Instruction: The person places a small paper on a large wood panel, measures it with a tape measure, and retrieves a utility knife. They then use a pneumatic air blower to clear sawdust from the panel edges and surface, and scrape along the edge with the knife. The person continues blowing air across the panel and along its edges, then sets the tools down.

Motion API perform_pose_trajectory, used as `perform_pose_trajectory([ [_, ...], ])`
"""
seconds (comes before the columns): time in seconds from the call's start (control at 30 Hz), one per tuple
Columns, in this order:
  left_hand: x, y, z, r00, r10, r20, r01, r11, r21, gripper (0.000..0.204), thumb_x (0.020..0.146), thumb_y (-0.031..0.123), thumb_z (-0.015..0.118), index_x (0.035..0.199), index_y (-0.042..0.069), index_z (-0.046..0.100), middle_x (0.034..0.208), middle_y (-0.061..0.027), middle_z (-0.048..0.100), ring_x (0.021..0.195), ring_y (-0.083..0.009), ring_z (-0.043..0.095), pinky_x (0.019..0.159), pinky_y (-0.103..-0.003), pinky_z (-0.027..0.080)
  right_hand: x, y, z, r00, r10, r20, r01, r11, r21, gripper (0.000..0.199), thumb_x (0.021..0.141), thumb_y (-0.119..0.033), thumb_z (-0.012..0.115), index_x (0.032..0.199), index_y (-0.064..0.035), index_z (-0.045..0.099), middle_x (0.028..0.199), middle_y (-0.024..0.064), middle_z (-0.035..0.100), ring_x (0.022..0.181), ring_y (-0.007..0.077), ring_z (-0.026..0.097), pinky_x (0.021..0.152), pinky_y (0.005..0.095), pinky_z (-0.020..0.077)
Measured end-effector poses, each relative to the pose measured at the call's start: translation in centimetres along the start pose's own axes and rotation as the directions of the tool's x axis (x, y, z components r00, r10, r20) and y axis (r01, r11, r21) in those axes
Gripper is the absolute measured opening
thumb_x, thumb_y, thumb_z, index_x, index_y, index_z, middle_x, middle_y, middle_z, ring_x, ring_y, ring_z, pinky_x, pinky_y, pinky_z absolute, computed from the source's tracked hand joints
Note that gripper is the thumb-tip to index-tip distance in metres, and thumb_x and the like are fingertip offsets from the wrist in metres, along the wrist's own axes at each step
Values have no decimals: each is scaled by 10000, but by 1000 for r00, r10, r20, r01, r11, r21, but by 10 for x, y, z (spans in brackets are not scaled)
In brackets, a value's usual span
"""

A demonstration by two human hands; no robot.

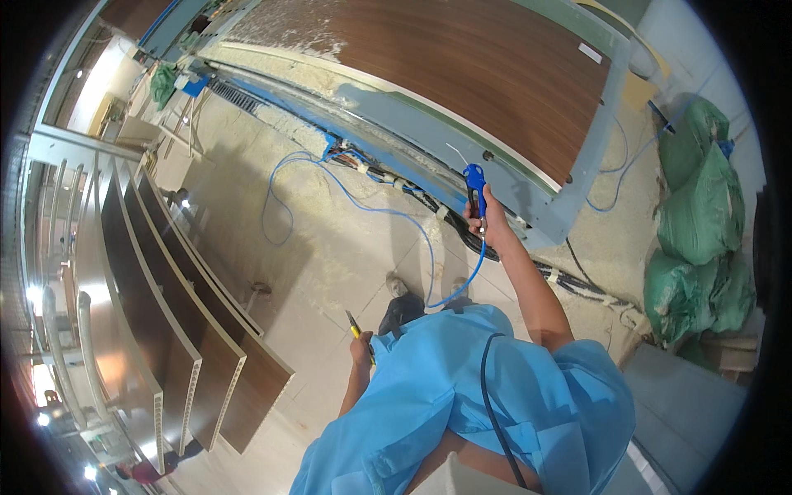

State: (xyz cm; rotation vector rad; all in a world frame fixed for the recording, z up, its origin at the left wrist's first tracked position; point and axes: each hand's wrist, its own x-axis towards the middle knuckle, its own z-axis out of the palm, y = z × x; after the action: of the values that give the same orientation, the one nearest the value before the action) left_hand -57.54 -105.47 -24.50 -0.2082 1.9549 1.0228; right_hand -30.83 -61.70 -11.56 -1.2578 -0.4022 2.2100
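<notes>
My right hand point(488, 219) is closed round the handle of a blue air blow gun point(473, 173). Its thin bent nozzle points up over the near edge of a machine bed point(388, 107). A blue air hose point(376, 209) hangs from the gun's base and loops low across the floor. Down by my left side, my left hand point(361, 350) grips a yellow utility knife point(355, 327), tip pointing away from me. On the bed lies a brown wood-grain panel point(470, 70) with a pale front edge. Whitish dust covers the panel's far left part.
Several upright brown panels point(223, 355) lean in a rack at the left. Filled green sacks point(697, 214) are piled at the right. Black cables point(569, 282) run along the machine's foot. Pale dust point(322, 223) coats the tiled floor.
</notes>
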Motion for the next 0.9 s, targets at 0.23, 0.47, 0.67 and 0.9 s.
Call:
perform_pose_trajectory([
  [0.23,34,-14,-46,983,-183,25,182,939,-291,326,883,232,579,1062,-35,635,852,-149,679,611,-209,603,500,-325,455,68,7,76,996,-79,-45,87,970,229,698,969,-731,351,829,-92,593,702,75,615,421,122,419,456,306,371],
  [0.47,87,26,-81,998,-63,-12,59,975,-213,328,900,246,564,1063,-34,608,911,-170,684,623,-217,606,498,-329,461,120,13,146,998,-40,-48,47,983,175,680,993,-694,346,843,-79,595,691,73,611,422,125,423,464,304,367],
  [0.67,133,76,-100,995,-80,67,100,911,-400,327,896,249,586,1071,-25,619,917,-168,680,589,-181,557,514,-293,464,157,18,190,993,-93,-66,104,977,185,705,992,-698,337,848,-63,607,717,71,631,408,103,389,434,278,373],
  [0.9,172,93,-128,978,-203,41,202,892,-404,344,920,272,563,1109,-9,617,927,-169,685,702,-231,665,518,-292,476,208,12,226,996,85,-41,-84,996,24,717,993,-686,363,828,-36,617,711,101,635,406,116,422,431,288,374],
])
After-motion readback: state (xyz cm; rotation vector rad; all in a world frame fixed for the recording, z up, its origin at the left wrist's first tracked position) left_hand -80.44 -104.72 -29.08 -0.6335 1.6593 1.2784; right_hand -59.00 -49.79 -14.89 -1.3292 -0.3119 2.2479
